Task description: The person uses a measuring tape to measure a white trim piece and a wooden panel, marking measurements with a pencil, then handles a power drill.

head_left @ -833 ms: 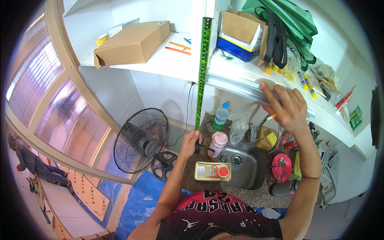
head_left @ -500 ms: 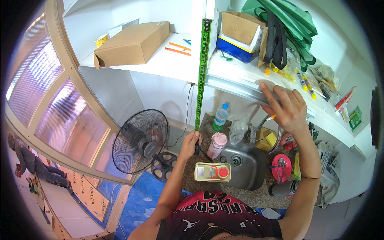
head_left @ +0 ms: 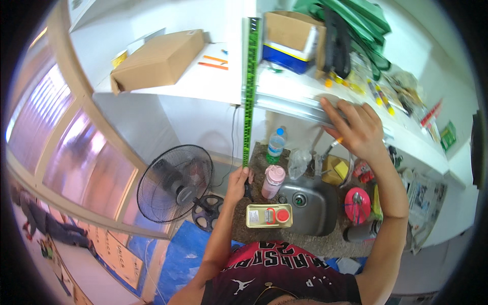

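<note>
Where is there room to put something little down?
The sink basin is bare right of the gold tin, and so is the shelf between the blue-white box and metal strip. It's crowded around the pink dish and the yellow-capped markers.

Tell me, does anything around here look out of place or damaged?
I see no clear spill or breakage. One small oddity: the brown cardboard box on the left shelf has a flap sticking out at its near left corner, so it looks not fully closed.
</note>
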The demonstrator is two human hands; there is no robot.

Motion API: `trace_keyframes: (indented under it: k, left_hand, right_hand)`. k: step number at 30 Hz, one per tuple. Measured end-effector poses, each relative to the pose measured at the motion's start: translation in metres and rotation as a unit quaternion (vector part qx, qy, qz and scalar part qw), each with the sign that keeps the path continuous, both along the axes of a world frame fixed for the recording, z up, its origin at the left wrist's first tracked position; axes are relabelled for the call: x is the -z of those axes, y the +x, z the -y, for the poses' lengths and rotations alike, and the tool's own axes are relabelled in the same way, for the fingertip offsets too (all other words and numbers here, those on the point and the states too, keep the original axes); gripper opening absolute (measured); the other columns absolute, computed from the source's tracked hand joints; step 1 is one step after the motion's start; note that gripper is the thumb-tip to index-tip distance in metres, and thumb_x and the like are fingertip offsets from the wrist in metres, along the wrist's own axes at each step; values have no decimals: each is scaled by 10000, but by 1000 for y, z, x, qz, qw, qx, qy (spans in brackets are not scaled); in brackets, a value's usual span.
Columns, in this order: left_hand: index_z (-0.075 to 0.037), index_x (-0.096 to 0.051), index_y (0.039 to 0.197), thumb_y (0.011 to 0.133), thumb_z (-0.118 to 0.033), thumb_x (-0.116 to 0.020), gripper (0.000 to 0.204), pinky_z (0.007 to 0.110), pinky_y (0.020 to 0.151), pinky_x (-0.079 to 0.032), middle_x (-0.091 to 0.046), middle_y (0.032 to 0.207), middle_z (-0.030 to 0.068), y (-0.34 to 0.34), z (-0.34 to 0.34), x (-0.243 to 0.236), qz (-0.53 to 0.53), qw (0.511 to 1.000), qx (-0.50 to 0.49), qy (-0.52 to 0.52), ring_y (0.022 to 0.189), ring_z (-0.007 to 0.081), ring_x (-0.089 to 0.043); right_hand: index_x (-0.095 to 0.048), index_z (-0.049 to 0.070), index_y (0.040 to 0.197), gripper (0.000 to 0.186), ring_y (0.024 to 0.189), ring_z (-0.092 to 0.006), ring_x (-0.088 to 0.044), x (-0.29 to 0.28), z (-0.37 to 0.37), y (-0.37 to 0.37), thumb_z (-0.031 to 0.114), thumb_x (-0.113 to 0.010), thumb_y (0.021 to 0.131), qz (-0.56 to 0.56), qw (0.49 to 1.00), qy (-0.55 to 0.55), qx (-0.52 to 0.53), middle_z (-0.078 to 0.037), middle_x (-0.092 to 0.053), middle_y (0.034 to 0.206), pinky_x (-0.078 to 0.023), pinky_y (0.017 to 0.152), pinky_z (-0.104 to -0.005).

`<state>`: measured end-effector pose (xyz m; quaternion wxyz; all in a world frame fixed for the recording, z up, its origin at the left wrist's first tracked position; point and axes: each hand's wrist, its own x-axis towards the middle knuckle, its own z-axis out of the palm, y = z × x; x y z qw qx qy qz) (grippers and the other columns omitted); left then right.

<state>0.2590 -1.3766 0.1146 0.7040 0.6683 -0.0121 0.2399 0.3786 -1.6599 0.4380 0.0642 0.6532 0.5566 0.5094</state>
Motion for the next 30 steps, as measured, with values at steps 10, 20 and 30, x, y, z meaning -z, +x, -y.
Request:
trace_keyframes:
  k: [10,20,30]
  left_hand:
    - [-41,-496,820,1104,-410,-528,467,367,616,-462,-499,736,67,-119,36,-61,53,988,85,-116,668,197,-535]
    - [-67,-454,820,1100,-448,-501,475,480,848,-525,-487,675,87,-266,156,-30,24,979,-116,-168,745,272,-561]
    - [-76,-442,1232,936,-160,-768,448,467,972,-537,-458,1327,165,-347,222,-34,-154,950,-33,-270,1040,307,-651]
  right_hand:
    - [-605,154,1480,711,767,-157,-617,6,18,3,365,-788,826,49,998,-1,44,-35,-632,1096,-510,702,-321]
    - [-668,228,1426,751,715,-150,-588,-27,148,-80,380,-864,717,20,993,107,55,-2,-635,1031,-514,662,-311]
    - [-734,126,1348,695,754,-179,-677,-1,275,-136,294,-929,702,-232,940,231,98,-73,-698,1046,-539,635,-324]
